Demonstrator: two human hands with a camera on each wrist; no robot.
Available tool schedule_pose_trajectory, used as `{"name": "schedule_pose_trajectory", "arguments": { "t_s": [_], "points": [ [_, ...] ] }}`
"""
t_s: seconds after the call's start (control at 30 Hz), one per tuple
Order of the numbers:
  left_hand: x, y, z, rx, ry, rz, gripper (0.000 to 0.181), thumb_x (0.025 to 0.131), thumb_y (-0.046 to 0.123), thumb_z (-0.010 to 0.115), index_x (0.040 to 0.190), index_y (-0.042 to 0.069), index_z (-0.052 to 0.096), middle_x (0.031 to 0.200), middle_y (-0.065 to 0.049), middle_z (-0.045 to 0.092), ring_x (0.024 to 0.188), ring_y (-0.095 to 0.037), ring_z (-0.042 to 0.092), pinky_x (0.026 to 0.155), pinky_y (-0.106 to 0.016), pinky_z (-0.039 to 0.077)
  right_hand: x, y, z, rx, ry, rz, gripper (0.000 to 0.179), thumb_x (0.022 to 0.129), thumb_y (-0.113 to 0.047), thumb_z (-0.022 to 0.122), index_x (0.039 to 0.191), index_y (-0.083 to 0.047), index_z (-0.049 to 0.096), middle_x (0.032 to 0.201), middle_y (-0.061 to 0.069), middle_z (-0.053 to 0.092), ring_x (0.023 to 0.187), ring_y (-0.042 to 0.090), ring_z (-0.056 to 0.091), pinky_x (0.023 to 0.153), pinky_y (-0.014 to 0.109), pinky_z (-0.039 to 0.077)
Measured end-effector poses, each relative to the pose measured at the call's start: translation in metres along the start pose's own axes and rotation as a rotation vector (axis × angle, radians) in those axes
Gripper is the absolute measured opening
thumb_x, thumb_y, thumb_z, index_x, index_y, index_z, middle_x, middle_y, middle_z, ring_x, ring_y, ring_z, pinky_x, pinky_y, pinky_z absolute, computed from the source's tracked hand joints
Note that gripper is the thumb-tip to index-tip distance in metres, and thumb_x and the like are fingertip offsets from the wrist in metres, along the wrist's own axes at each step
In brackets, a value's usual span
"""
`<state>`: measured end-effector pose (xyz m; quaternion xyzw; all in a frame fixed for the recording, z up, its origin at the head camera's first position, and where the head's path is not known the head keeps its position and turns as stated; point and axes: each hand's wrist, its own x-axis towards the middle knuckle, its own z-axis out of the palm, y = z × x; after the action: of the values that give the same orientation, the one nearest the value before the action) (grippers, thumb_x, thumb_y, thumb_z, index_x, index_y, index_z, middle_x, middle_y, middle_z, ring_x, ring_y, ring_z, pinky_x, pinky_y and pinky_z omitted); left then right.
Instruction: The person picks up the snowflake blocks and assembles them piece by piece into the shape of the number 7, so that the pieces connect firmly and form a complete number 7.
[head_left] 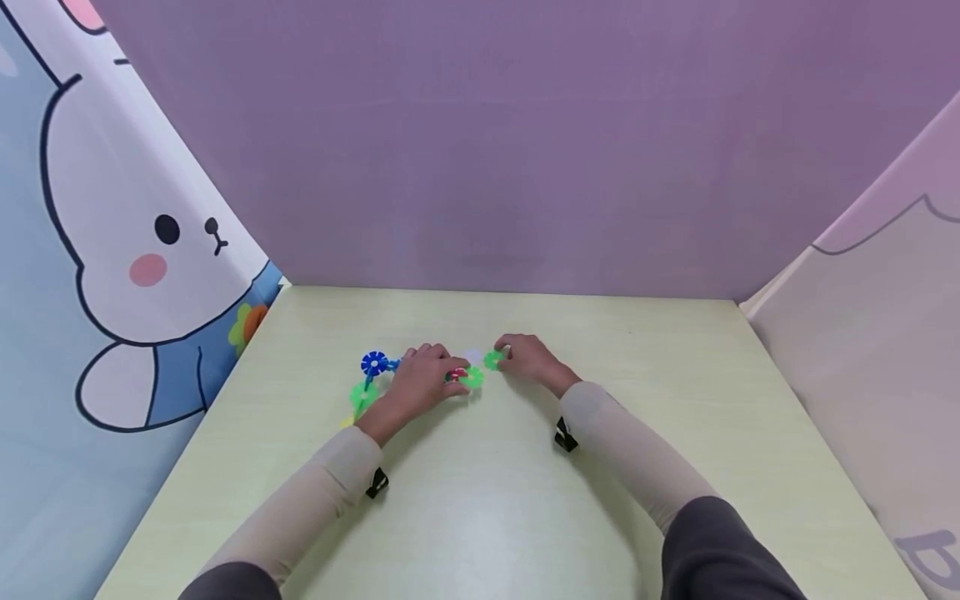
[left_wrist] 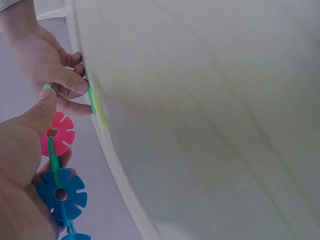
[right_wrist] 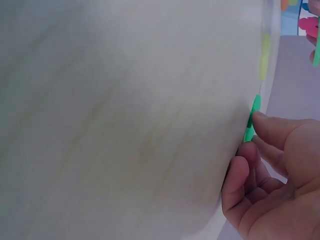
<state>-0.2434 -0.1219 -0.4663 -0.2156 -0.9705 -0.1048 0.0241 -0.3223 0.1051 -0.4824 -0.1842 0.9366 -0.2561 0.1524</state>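
Observation:
My left hand grips a chain of slotted plastic discs by its right end, where a pinkish-red disc and a green disc join. A blue disc hangs along the chain below the palm in the left wrist view. Further left, the chain runs to a dark blue disc and a light green disc; part of it is hidden under the hand. Thumb and fingers of my right hand pinch a single green disc close over the table, a short way right of the chain's end.
A pale disc lies on the light wooden table between the hands. A bit of yellow shows at the chain's near left end. Behind the table rises a purple wall, with a cartoon-printed panel at the left.

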Motion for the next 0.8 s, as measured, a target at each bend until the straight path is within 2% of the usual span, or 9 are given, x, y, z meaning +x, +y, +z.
{"name": "schedule_pose_trajectory", "arguments": {
  "t_s": [0.23,0.47,0.67,0.8],
  "points": [
    [0.0005,0.0014,0.0003,-0.005,0.004,-0.002,0.048,0.088,0.05,0.076,0.131,0.027,0.07,0.117,-0.005,0.067,0.112,-0.026,0.059,0.093,-0.044,0.049,-0.0013,-0.0019,-0.0001,-0.005,0.008,0.003,0.033,0.096,-0.018,0.07,0.128,-0.01,0.065,0.11,0.01,0.072,0.099,0.021,0.065,0.09,0.037,0.054],
    [-0.0001,0.002,-0.001,-0.003,0.002,0.002,0.048,0.089,0.05,0.075,0.13,0.027,0.07,0.117,-0.005,0.068,0.112,-0.026,0.06,0.091,-0.044,0.05,-0.0036,-0.001,-0.0003,0.043,0.041,0.007,0.033,0.093,-0.017,0.074,0.123,-0.007,0.062,0.106,0.01,0.069,0.098,0.023,0.063,0.09,0.038,0.054],
    [0.0001,0.0018,-0.0009,0.0,0.017,0.011,0.047,0.088,0.05,0.075,0.13,0.027,0.071,0.116,-0.006,0.068,0.111,-0.026,0.061,0.091,-0.044,0.051,-0.0063,0.0016,-0.0003,0.069,0.062,0.013,0.025,0.095,-0.017,0.072,0.116,-0.008,0.061,0.109,0.012,0.071,0.099,0.024,0.066,0.089,0.037,0.056],
    [0.0001,0.0015,-0.0008,0.002,0.02,0.005,0.048,0.088,0.05,0.076,0.13,0.028,0.071,0.116,-0.005,0.068,0.112,-0.026,0.061,0.091,-0.043,0.051,-0.0091,0.0037,-0.001,0.065,0.065,-0.016,0.026,0.097,-0.016,0.07,0.12,-0.006,0.063,0.106,0.012,0.072,0.093,0.022,0.067,0.084,0.035,0.056]
  ]
}}
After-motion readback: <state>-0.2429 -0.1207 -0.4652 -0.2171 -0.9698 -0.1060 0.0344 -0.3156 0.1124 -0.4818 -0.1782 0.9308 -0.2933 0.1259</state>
